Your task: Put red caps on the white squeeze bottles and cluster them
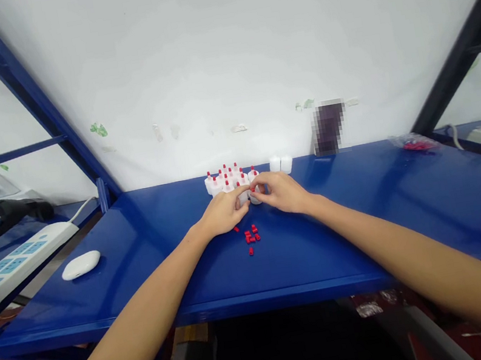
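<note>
Near the middle of the blue table, my right hand [283, 191] pinches a small red cap [252, 189] at the top of a small white bottle [256, 199]. My left hand [224, 212] is against the left side of that same bottle, index finger and thumb curved about it; the exact contact is partly hidden. Just behind my hands stands a cluster of several white bottles [216, 189] with red pointed caps, upright and close together. Several loose red caps [250, 239] lie on the table in front of my left hand.
Two white containers [281, 164] stand by the wall, right of the cluster. A clear bag with red pieces [416, 143] lies at the far right. On the left are a white oval case [81, 265] and a power strip [19, 266]. The blue table's front edge [287, 296] runs below my arms.
</note>
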Motion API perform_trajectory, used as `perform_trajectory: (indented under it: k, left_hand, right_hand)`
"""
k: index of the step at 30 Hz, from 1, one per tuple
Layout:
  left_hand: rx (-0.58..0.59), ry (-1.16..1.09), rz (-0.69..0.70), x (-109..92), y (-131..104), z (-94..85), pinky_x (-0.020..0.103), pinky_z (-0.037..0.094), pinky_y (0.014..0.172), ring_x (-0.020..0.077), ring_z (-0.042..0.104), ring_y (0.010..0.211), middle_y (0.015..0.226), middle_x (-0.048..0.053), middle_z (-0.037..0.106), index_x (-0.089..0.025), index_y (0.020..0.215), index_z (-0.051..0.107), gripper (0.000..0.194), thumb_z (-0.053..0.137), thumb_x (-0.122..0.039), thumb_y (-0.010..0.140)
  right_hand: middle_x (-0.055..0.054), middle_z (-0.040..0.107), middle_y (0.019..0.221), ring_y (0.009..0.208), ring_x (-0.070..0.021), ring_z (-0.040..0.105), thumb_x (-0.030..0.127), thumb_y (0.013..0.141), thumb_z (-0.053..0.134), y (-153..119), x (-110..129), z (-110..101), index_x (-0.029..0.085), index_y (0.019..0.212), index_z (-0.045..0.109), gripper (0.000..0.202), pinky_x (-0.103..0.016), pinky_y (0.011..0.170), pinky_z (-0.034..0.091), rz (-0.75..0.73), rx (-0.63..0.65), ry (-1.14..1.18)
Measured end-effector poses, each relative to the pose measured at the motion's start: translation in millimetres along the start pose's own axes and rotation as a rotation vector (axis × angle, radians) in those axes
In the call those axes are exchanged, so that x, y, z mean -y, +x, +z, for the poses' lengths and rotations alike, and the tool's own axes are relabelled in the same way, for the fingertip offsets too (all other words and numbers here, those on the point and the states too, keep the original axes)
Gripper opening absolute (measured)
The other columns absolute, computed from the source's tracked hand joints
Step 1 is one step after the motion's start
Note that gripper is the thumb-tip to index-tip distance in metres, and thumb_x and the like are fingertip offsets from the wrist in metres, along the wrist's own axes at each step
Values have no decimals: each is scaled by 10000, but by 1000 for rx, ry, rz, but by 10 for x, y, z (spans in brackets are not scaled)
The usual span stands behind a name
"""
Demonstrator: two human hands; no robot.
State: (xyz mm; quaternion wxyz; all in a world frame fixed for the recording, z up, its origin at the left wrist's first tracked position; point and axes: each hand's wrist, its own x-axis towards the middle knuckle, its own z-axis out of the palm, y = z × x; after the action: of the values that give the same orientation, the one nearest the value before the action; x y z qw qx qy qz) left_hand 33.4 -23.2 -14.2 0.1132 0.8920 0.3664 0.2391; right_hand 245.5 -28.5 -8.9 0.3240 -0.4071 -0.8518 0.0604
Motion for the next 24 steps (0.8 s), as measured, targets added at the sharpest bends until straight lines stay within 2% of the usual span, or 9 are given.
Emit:
perform_trajectory:
  k: [5,11,14,17,19,21,24]
  left_hand:
    - [-76,-22,-27,-34,-6,-26,222,365,583,112,529,534,578,-60,584,-192,1377,557,474,502,-262,912]
    - [-158,-42,-23,-58,-6,-40,224,374,598,105,515,529,563,-52,568,-177,1246,655,382,473,-332,948]
    - [-185,-75,-10,-58,-15,-54,227,385,597,107,519,518,544,-48,562,-165,1208,672,393,430,-370,977]
    - [-221,-141,-11,-40,-27,-67,236,420,605,119,547,524,544,-38,572,-153,1190,678,407,388,-345,979]
    - [-249,-240,-20,-19,-30,-71,240,439,586,121,548,495,529,-37,566,-144,1166,684,413,363,-275,943]
    - [-287,-371,-41,2,-24,-73,239,440,539,118,532,441,510,-42,557,-139,1120,688,427,350,-208,868]
    - [-367,-521,-100,21,-6,-76,234,420,464,119,528,400,509,-44,561,-141,1021,671,395,365,-187,775]
  right_hand:
    - [-8,660,802,658,-136,533,298,914,605,14,-16,10,187,982,692,157,-259,677,387,124,-89,67]
    - [10,659,720,611,-130,543,332,931,569,7,-35,28,191,941,705,196,-258,659,391,184,18,142]
    - [5,674,774,612,-129,553,341,918,579,-1,-27,71,194,1034,698,223,-258,658,407,189,25,210]
    - [3,675,779,630,-143,572,338,897,596,16,-16,48,198,1107,675,264,-264,659,416,206,-83,210]
    - [8,645,698,618,-154,568,336,887,594,37,-38,-39,191,1028,682,220,-270,653,411,257,-201,158]
    - [14,596,608,593,-166,558,325,873,594,50,-109,-164,186,945,681,180,-284,654,406,336,-299,57]
    - [-23,627,635,651,-215,597,272,873,543,32,-305,-317,175,1015,681,220,-329,715,435,445,-357,-137]
